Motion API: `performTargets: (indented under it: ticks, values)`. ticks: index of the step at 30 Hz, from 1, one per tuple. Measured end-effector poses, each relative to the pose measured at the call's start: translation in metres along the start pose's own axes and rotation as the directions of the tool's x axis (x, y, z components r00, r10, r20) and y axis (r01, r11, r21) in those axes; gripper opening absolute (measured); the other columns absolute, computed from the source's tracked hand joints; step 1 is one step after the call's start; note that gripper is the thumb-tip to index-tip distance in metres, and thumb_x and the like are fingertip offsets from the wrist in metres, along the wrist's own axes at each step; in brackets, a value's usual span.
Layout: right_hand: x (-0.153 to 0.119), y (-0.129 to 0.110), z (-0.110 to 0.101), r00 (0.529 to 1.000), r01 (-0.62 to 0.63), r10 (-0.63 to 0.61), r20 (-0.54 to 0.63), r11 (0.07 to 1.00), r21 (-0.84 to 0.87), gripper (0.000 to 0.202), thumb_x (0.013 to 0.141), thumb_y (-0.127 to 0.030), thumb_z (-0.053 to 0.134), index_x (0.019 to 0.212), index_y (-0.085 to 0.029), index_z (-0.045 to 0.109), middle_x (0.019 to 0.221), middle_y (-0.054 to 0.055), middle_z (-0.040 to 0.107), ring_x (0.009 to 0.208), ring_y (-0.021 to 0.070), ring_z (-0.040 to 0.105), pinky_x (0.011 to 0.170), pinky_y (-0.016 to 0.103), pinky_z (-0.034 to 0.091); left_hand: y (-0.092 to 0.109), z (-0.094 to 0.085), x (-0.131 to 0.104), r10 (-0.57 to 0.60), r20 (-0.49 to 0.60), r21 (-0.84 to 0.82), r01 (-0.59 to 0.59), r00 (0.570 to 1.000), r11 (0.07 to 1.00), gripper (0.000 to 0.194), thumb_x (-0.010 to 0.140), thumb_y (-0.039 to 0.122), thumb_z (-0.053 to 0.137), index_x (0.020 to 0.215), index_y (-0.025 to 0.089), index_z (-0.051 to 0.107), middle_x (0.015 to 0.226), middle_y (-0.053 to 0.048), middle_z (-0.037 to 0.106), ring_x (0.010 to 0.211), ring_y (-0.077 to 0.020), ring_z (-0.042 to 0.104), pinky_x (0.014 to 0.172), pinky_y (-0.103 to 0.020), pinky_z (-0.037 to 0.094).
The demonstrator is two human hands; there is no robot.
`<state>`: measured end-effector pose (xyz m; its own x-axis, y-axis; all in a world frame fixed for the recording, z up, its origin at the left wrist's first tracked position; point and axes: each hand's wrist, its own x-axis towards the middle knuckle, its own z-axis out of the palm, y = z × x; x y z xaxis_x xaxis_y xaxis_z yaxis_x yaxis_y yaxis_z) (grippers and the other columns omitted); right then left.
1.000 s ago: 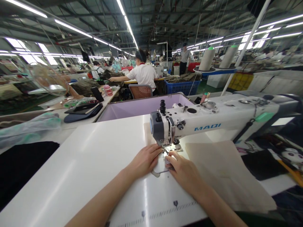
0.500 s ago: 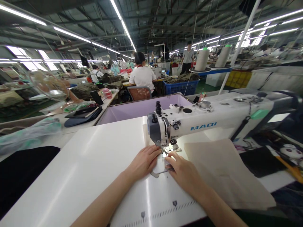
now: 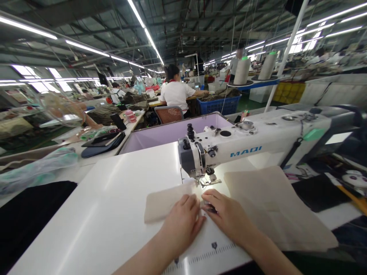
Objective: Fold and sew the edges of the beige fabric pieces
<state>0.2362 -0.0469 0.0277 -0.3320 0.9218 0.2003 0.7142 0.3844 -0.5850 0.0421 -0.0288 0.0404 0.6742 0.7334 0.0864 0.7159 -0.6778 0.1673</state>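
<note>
The left hand (image 3: 183,217) is now drawn back toward six o'clock from the sewing machine (image 3: 246,141), whereas half a second ago its fingertips are seen right beside the needle area. The small beige cloth (image 3: 163,202), of which only a strip is visible earlier beyond the machine's head, is now laid out on the white table (image 3: 114,194), stretching toward ten o'clock from the left hand, with its near-right end under or beside those fingers. The left fingers are kept close together and slightly bent; whether the cloth is pinched or merely pressed cannot be told. The right hand (image 3: 220,214), shifted only a little, is placed at three o'clock from the left, its fingers narrowed and curled, with a small dark thing (image 3: 211,208) held beneath them; what it is cannot be made out. The foot of the machine is set just beyond both hands, at twelve o'clock. The large beige cloth (image 3: 272,225) is spread at three o'clock from the right hand, unchanged. Farther off at twelve o'clock, an arm of the seated person in white (image 3: 176,93) is now reached out toward the blue basket (image 3: 219,105), and at one o'clock a standing person (image 3: 234,65) is now partly hidden by the thread cones (image 3: 242,71).
</note>
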Motion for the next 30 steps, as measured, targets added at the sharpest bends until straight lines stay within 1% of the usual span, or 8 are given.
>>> performTargets:
  ticks: [3,9,15,17,20,22,26,30]
  values:
    - [-0.007,-0.002,0.002,0.999,0.002,-0.002,0.034,1.000,-0.002,0.025,0.093,-0.011,0.057,0.115,-0.023,0.064,0.119,0.003,0.067,0.105,0.0220,0.065,0.091,0.032,0.053,0.010,0.004,-0.005,0.031,-0.001,-0.020,-0.031,1.000,0.999,0.028,0.095,0.022,0.057,0.123,0.016,0.058,0.129,-0.014,0.061,0.114,-0.0293,0.058,0.098,-0.047,0.056]
    - [-0.014,-0.002,0.009,0.999,0.007,-0.002,0.054,0.995,-0.096,0.027,0.094,-0.012,0.055,0.118,-0.020,0.064,0.122,0.008,0.068,0.108,0.0244,0.066,0.092,0.037,0.056,0.002,0.009,-0.012,0.142,-0.095,0.005,-0.143,0.985,0.990,0.030,0.099,0.020,0.050,0.129,0.018,0.055,0.130,-0.013,0.063,0.118,-0.0289,0.060,0.100,-0.046,0.056]
    - [-0.024,0.004,0.015,0.996,0.072,-0.060,0.060,0.973,-0.221,0.031,0.093,-0.011,0.054,0.122,-0.018,0.064,0.130,0.011,0.066,0.107,0.0259,0.067,0.086,0.036,0.059,0.002,0.014,-0.019,0.163,-0.094,0.105,-0.153,0.982,0.983,0.037,0.099,0.020,0.049,0.136,0.016,0.051,0.136,-0.017,0.061,0.120,-0.0330,0.061,0.095,-0.049,0.058]
    - [-0.024,0.004,0.015,0.995,0.076,-0.059,0.077,0.966,-0.245,0.030,0.094,-0.010,0.055,0.121,-0.018,0.065,0.129,0.011,0.066,0.105,0.0262,0.067,0.085,0.035,0.059,0.002,0.014,-0.019,0.172,-0.094,0.114,-0.161,0.981,0.980,0.037,0.100,0.021,0.049,0.136,0.015,0.051,0.136,-0.017,0.061,0.121,-0.0332,0.060,0.099,-0.051,0.056]
    - [-0.018,0.001,0.011,0.994,0.058,-0.034,0.103,0.970,-0.237,0.025,0.096,-0.012,0.057,0.119,-0.019,0.065,0.123,0.008,0.068,0.102,0.0246,0.068,0.083,0.034,0.058,-0.002,0.012,-0.016,0.179,-0.096,0.081,-0.171,0.979,0.982,0.039,0.100,0.025,0.050,0.137,0.013,0.050,0.136,-0.017,0.060,0.128,-0.0332,0.055,0.104,-0.050,0.053]
    - [-0.011,0.000,0.008,0.993,0.039,-0.011,0.118,0.970,-0.239,0.022,0.097,-0.014,0.059,0.118,-0.020,0.065,0.121,0.005,0.069,0.101,0.0239,0.068,0.082,0.034,0.058,-0.006,0.009,-0.011,0.168,-0.082,0.051,-0.164,0.982,0.985,0.039,0.100,0.027,0.052,0.136,0.013,0.051,0.135,-0.017,0.059,0.129,-0.0332,0.054,0.103,-0.048,0.055]
    - [0.005,-0.001,0.003,0.992,0.024,0.008,0.123,0.967,-0.255,0.020,0.097,-0.016,0.062,0.116,-0.021,0.066,0.121,0.003,0.068,0.103,0.0249,0.067,0.080,0.034,0.057,-0.019,0.003,0.003,0.150,-0.045,-0.008,-0.150,0.988,0.989,0.026,0.101,0.026,0.050,0.123,0.015,0.058,0.125,-0.015,0.062,0.123,-0.0315,0.057,0.100,-0.048,0.056]
    - [0.019,-0.001,0.001,0.995,0.011,0.014,0.103,0.970,-0.241,0.019,0.097,-0.014,0.061,0.114,-0.022,0.066,0.116,0.002,0.069,0.102,0.0231,0.066,0.083,0.032,0.054,-0.033,-0.002,0.019,0.154,-0.053,-0.039,-0.156,0.987,0.987,0.020,0.100,0.025,0.049,0.115,0.016,0.060,0.122,-0.014,0.062,0.120,-0.0301,0.058,0.099,-0.047,0.056]
